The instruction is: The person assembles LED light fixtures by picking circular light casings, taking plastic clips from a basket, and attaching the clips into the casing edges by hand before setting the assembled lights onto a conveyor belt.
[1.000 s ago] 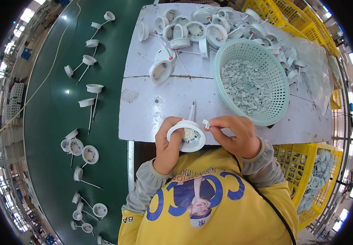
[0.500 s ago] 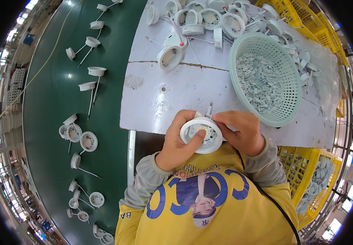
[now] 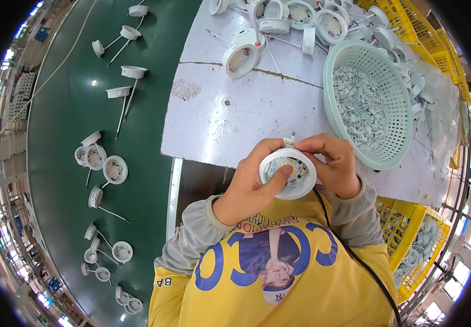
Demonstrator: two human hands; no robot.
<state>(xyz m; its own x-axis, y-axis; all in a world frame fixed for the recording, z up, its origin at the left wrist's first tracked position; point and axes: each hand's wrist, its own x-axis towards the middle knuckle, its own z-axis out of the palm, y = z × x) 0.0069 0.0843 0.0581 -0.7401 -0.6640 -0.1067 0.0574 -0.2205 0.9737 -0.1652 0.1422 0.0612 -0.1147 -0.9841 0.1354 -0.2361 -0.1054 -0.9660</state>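
My left hand (image 3: 252, 185) grips a round white LED lamp (image 3: 302, 188) by its rim, with the thumb laid across its open face. Inside the ring, a circuit board with a cluster of yellowish LEDs shows. A short white cable (image 3: 289, 141) sticks out at the far side of the lamp, its bare end pointing away from me. My right hand (image 3: 333, 163) is closed beside that cable, thumb and forefinger pinched together at its base. What lies between those fingertips is too small and covered to make out.
A pale green basket (image 3: 331, 101) of small white clips stands on the white table (image 3: 203, 125), right of a heap of similar lamps (image 3: 273, 24). Left runs a green conveyor belt (image 3: 143, 207) with scattered lamps. Yellow crates (image 3: 404, 218) stand at right.
The whole view has shifted slightly. Both hands have stayed at the lamp, my right fingertips now closer in around the cable, and less of the cable shows.
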